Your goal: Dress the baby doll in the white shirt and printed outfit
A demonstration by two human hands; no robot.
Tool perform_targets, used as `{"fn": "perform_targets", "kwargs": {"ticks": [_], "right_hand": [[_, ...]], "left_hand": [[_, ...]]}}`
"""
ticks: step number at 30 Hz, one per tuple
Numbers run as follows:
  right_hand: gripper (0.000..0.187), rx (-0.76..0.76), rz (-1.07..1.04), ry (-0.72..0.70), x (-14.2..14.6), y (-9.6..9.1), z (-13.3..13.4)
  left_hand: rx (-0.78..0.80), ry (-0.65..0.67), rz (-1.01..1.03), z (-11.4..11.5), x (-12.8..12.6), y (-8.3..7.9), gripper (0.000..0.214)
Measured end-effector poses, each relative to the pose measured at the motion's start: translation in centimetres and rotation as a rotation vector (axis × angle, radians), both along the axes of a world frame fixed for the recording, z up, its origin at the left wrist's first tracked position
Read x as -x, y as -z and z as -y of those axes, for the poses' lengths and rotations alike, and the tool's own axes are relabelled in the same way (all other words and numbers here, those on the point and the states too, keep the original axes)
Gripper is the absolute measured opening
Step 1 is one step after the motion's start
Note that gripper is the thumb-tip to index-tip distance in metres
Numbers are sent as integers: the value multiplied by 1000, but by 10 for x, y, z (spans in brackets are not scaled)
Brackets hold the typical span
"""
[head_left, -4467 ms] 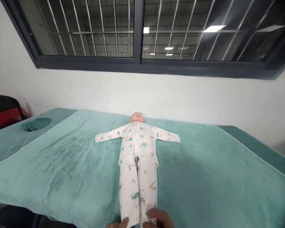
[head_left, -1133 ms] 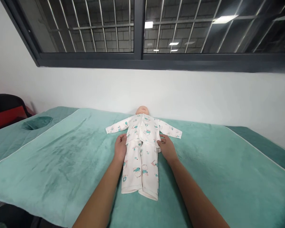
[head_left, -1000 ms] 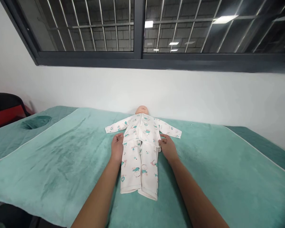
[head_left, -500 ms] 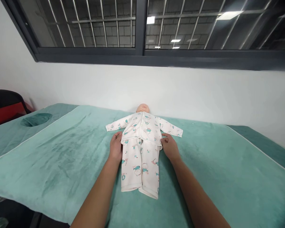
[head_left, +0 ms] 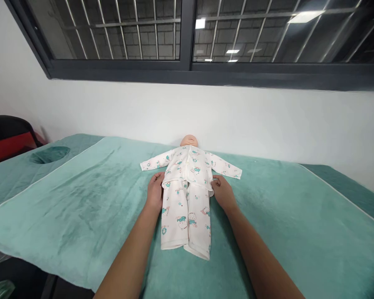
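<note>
A baby doll lies on its back, its head (head_left: 189,140) toward the wall. It wears a white printed baby shirt (head_left: 188,164), sleeves spread to both sides, and matching baby pants (head_left: 187,220) with legs pointing toward me. The shirt hem overlaps the waist of the pants. My left hand (head_left: 156,191) is at the shirt's left lower corner, fingers curled in against the hem. On the opposite side, my right hand (head_left: 223,192) has its fingers closed at the right lower edge of the shirt. The fingertips are partly hidden by cloth on both sides.
A green padded bed cover (head_left: 81,203) lies beneath the doll, with a round face hole (head_left: 50,154) at the far left. Behind stand a white wall (head_left: 268,120) and a dark-framed window (head_left: 187,68). A red and black chair (head_left: 11,139) is at the left.
My left hand has moved slightly right, closer against the shirt hem. My right hand stays at its edge. The whole view has shifted a little.
</note>
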State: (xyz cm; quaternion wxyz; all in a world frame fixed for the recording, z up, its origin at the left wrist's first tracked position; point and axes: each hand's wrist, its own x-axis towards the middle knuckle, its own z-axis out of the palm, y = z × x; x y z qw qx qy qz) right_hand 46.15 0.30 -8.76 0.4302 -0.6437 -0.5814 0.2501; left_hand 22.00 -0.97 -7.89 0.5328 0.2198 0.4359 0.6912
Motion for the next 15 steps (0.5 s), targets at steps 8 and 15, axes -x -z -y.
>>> {"fn": "perform_targets", "kwargs": {"ticks": [8,15], "right_hand": [[32,20,-4,1,0,2,-2],[31,32,-4,-15,-2,6,-5]], "left_hand": [[4,-86,-150,8,-1,-8,22],[-11,-14,-631,57,-1,-5,28]]}}
